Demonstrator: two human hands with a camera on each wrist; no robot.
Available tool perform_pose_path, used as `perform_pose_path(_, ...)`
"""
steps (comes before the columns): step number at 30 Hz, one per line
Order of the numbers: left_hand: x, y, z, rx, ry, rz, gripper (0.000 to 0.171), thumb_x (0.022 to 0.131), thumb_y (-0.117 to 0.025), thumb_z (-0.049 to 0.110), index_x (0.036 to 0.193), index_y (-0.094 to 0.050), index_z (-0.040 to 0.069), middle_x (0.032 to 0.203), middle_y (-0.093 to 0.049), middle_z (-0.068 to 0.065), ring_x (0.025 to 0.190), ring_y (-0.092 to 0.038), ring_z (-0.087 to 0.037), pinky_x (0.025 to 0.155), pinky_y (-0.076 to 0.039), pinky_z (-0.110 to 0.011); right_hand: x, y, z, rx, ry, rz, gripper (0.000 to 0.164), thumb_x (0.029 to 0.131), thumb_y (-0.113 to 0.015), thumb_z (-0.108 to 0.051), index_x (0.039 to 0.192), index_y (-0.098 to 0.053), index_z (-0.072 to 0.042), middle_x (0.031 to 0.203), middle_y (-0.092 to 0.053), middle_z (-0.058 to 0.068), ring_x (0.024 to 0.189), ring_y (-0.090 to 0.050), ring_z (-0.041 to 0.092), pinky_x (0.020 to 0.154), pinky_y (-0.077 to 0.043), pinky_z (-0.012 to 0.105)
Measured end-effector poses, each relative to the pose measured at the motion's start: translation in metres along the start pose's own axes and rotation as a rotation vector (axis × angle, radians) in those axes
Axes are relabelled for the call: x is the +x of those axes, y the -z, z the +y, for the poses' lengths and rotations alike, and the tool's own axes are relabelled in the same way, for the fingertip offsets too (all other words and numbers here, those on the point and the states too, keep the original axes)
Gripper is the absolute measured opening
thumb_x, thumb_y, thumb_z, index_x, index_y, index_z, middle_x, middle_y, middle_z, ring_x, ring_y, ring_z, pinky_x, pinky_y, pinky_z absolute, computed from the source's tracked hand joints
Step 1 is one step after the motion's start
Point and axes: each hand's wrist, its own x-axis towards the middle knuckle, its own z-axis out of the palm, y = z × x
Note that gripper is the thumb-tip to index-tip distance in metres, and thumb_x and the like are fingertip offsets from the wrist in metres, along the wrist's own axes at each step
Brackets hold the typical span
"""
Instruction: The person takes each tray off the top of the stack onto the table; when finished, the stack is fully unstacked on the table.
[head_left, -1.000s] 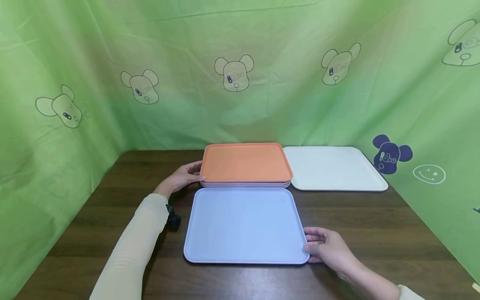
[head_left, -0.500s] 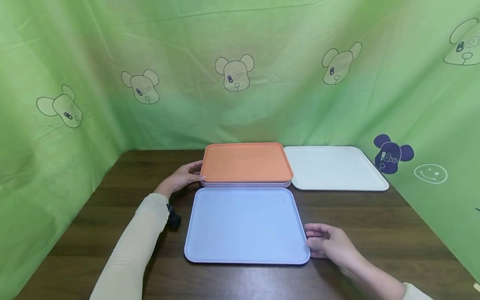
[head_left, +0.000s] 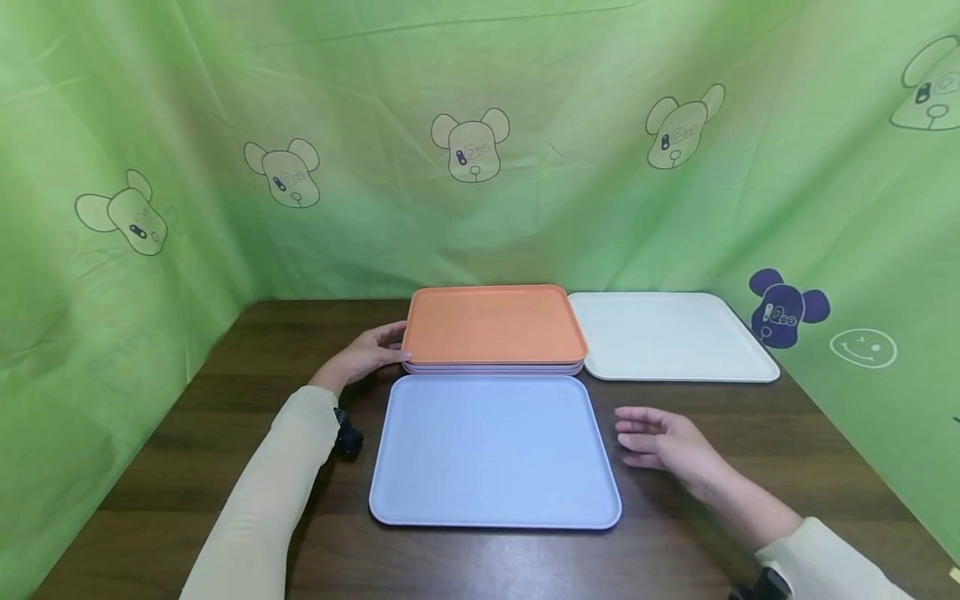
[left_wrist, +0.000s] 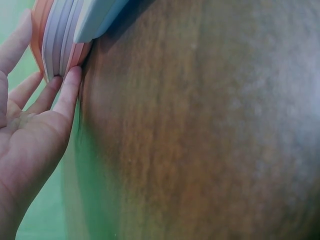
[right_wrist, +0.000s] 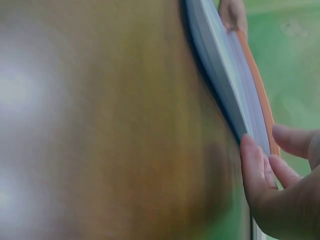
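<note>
One left hand (head_left: 362, 357), fingers uncurled, touches the left edge of an orange-topped tray stack (head_left: 495, 327). Blue tray (head_left: 495, 450) lies just in front; likely light, stiff, slippery: grasp opposite rims. Right hand (head_left: 671, 443), fingers relaxed, grips nothing. White tray (head_left: 675, 337) rightmost.

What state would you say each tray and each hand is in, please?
Orange tray: face up, atop stack.
Lower trays: stacked beneath it.
Blue tray: face up, in front of stack.
White tray: face up, right of stack.
Left hand: touching the stack's side.
Right hand: off the trays, fingers relaxed.
</note>
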Motion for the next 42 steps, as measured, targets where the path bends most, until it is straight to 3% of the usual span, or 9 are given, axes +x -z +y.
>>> perform_pose_path(8,0.0,0.0,0.0,-0.005,0.019,0.023,0.076,0.089,-0.072,0.009,0.153,-0.031,0.011,0.152,-0.035,-0.012,0.135,-0.038,-0.031,0.108,-0.036,-0.043,0.037,0.017,-0.014,0.028,0.105,0.045,0.059,0.094,-0.061,-0.002,0.139,-0.03,0.019,0.114,-0.055,0.018,0.095,-0.063,0.014,0.084,-0.055,0.038)
perform_pose_path(16,0.0,-0.002,0.001,-0.01,0.025,0.014,0.077,0.09,-0.071,0.011,0.154,-0.028,0.011,0.154,-0.032,-0.013,0.136,-0.035,-0.032,0.109,-0.034,-0.043,0.075,0.03,-0.025,0.09,0.152,0.051,0.06,0.096,-0.059,-0.002,0.141,-0.027,0.019,0.11,-0.055,0.013,0.094,-0.062,0.012,0.085,-0.054,0.033)
perform_pose_path(28,0.001,-0.001,-0.002,-0.011,0.02,0.008,0.077,0.09,-0.071,0.012,0.154,-0.027,0.01,0.153,-0.032,-0.015,0.136,-0.036,-0.033,0.109,-0.034,-0.044,0.114,0.015,-0.037,0.03,0.113,0.063,0.054,0.097,-0.056,-0.002,0.141,-0.031,0.018,0.122,-0.049,0.021,0.093,-0.061,0.006,0.094,-0.049,0.034)
perform_pose_path(42,0.001,-0.001,-0.002,-0.021,0.031,0.016,0.077,0.09,-0.071,0.011,0.154,-0.028,0.011,0.153,-0.033,-0.013,0.136,-0.037,-0.032,0.108,-0.035,-0.043,0.136,0.007,-0.034,0.006,0.052,0.092,0.052,0.096,-0.057,-0.002,0.138,-0.035,0.02,0.112,-0.059,0.017,0.08,-0.065,0.003,0.085,-0.053,0.025)
